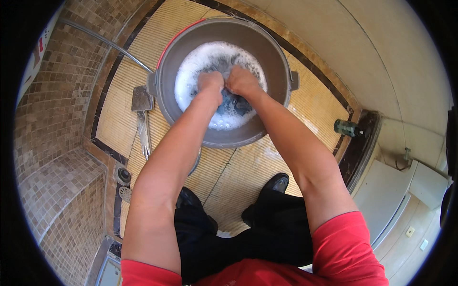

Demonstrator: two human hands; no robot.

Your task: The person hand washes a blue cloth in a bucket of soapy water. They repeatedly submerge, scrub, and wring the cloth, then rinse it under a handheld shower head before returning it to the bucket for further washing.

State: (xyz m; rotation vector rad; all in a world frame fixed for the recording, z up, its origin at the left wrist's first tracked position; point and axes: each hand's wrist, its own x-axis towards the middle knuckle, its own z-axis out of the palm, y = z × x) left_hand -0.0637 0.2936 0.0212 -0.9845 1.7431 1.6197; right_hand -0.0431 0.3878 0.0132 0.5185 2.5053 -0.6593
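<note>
A large grey plastic bucket [277,59] with a red-sleeved wire handle stands on the ribbed tile floor before me. It holds water topped with white suds [189,75], and something dark bluish shows beneath the surface between and below my hands. Both fists are together near the middle of the bucket, at the water. My left hand [212,84] is curled, with its fingertips hidden. Close to its right, my right hand [241,80] is curled as well. Foam and the hands themselves hide whatever the fingers may grip.
Left of the bucket lies a flat metal shower head [143,98], with a metal hose [107,42] beyond it. A drain opening [123,174] and its round cover [125,194] are at lower left. A green bottle [345,127] lies at right, near a dark stone sill [361,137]. My shoes are below the bucket.
</note>
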